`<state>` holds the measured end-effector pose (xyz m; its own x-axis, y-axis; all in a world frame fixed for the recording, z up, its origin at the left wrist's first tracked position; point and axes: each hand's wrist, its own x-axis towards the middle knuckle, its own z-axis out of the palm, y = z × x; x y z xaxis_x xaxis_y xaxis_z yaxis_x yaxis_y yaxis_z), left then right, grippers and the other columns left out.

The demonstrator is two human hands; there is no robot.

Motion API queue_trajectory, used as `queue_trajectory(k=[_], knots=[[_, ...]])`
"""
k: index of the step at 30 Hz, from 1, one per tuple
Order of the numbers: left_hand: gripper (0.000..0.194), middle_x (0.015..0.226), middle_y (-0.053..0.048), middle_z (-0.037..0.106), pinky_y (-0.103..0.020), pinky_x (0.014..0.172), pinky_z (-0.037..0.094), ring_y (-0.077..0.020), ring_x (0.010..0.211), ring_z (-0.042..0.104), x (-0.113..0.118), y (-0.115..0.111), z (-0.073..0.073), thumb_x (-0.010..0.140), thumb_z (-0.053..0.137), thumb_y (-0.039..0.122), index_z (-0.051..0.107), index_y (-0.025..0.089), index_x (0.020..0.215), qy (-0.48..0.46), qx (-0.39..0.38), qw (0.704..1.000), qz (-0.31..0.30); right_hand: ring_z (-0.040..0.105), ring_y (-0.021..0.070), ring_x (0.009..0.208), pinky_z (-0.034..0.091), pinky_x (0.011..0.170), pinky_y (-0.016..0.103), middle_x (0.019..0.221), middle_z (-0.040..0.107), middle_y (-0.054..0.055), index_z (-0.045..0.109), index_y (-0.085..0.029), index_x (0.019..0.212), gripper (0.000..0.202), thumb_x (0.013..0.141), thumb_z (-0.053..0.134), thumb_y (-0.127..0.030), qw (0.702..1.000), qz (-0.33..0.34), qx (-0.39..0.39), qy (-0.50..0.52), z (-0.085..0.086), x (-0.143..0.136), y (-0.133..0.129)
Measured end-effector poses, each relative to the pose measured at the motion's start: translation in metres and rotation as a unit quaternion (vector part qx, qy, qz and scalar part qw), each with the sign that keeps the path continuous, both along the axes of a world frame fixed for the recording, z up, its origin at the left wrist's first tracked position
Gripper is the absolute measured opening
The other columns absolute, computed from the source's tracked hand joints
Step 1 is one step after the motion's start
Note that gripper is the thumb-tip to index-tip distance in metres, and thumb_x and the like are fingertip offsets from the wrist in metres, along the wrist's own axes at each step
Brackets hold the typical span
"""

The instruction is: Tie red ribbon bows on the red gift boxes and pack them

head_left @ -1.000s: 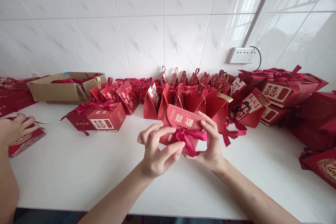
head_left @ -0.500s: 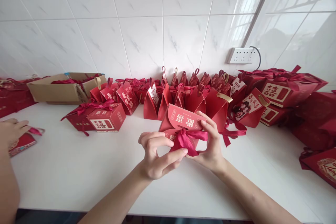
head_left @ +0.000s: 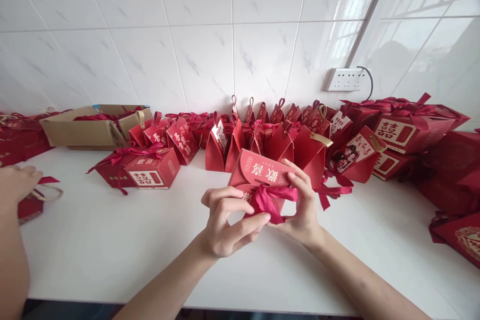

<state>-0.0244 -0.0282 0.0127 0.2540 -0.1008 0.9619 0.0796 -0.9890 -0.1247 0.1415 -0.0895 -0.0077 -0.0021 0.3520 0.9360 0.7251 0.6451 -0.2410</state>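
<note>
red box (head_left: 267,169), contents unclear, between both hands (head_left: 227,225) (head_left: 305,210)

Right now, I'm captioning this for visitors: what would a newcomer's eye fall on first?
Probably the red cardboard gift box with its glossy crimson ribbon bow, front and centre between the left hand and right hand. Behind it, red paper gift boxes crowd toward the white tiled wall, where a white rectangular power strip stands out on the right.

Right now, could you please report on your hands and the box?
Right hand gripping red box. Left hand at its ribbon bow. Gift bags close behind.
</note>
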Motion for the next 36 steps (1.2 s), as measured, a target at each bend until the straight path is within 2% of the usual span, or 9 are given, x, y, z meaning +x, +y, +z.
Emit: queue_trajectory(k=[3,6,10,14,17,21,25,31,36], knots=[[0.019,0.079,0.0,0.052,-0.037,0.087,0.029,-0.0204,0.103,0.055,0.0013,0.0003,-0.0006,0.089,0.046,0.016,0.063,0.021,0.086,0.007,-0.008,1.0,0.004,0.037,0.0334,0.132,0.044,0.099,0.056,0.139,0.036,0.017,0.027,-0.024,0.141,0.086,0.07,0.076,-0.028,1.0,-0.007,0.001,-0.004,0.0006,0.0025,-0.0002],[0.021,0.098,-0.002,0.058,-0.041,0.1,0.018,-0.0234,0.12,0.05,0.003,0.0008,-0.0038,0.09,0.044,0.017,0.063,0.022,0.083,0.016,-0.014,0.999,0.03,0.037,0.0337,0.131,0.044,0.099,0.057,0.139,0.036,0.017,0.028,-0.023,0.141,0.087,0.07,0.077,-0.027,1.0,-0.015,0.0,-0.008,0.0012,0.0035,-0.0005],[0.023,0.113,-0.007,0.053,-0.038,0.093,0.027,-0.0243,0.128,0.038,0.0032,0.0017,-0.008,0.092,0.044,0.024,0.065,0.025,0.083,-0.006,-0.006,0.999,0.041,0.038,0.0332,0.131,0.047,0.096,0.055,0.139,0.036,0.017,0.027,-0.023,0.141,0.086,0.071,0.076,-0.027,1.0,-0.006,-0.005,-0.005,0.0006,0.0008,-0.0008],[0.017,0.091,-0.004,0.051,-0.031,0.077,0.034,-0.0188,0.106,0.048,0.0022,0.0015,-0.0057,0.087,0.051,0.019,0.067,0.025,0.085,-0.031,0.022,0.999,0.033,0.037,0.0328,0.131,0.047,0.096,0.053,0.138,0.036,0.017,0.027,-0.023,0.142,0.086,0.071,0.076,-0.025,1.0,-0.004,-0.01,0.0,-0.0013,-0.0004,-0.0006],[0.017,0.086,-0.001,0.052,-0.034,0.085,0.031,-0.0157,0.094,0.056,0.003,0.0007,-0.0031,0.085,0.05,0.014,0.066,0.021,0.084,-0.012,0.028,0.999,0.029,0.037,0.0331,0.131,0.047,0.097,0.054,0.139,0.036,0.017,0.027,-0.023,0.141,0.087,0.07,0.076,-0.026,1.0,-0.008,-0.01,-0.002,-0.002,0.0013,-0.0003],[0.022,0.111,-0.005,0.054,-0.042,0.1,0.017,-0.0233,0.115,0.053,0.0047,0.0007,-0.0044,0.089,0.044,0.014,0.063,0.02,0.08,0.001,-0.006,0.999,0.045,0.038,0.034,0.131,0.045,0.098,0.056,0.139,0.036,0.018,0.028,-0.023,0.141,0.087,0.069,0.077,-0.027,1.0,-0.018,-0.012,0.002,-0.0013,0.0026,0.0],[0.022,0.12,-0.008,0.049,-0.042,0.095,0.023,-0.0265,0.126,0.04,0.0041,0.0021,-0.0073,0.091,0.043,0.021,0.063,0.023,0.081,-0.015,-0.011,0.998,0.061,0.039,0.0346,0.13,0.047,0.095,0.057,0.139,0.037,0.017,0.027,-0.025,0.141,0.087,0.07,0.076,-0.031,1.0,-0.028,-0.011,0.001,-0.0004,0.0012,-0.0001],[0.018,0.083,-0.003,0.041,-0.032,0.072,0.033,-0.0167,0.085,0.044,0.0015,0.0002,-0.0054,0.086,0.05,0.018,0.065,0.025,0.08,-0.04,0.013,0.998,0.043,0.037,0.033,0.132,0.047,0.096,0.055,0.139,0.036,0.017,0.026,-0.025,0.141,0.086,0.072,0.075,-0.03,1.0,-0.019,-0.015,0.001,-0.0013,0.0001,-0.0009],[0.017,0.076,0.0,0.036,-0.031,0.067,0.029,-0.0127,0.072,0.04,-0.0008,-0.0013,-0.0045,0.085,0.051,0.014,0.066,0.023,0.082,-0.013,0.003,0.999,0.039,0.037,0.0326,0.132,0.047,0.097,0.055,0.138,0.036,0.016,0.026,-0.025,0.141,0.086,0.071,0.075,-0.027,1.0,-0.013,-0.013,0.002,-0.0012,-0.0009,-0.001]])
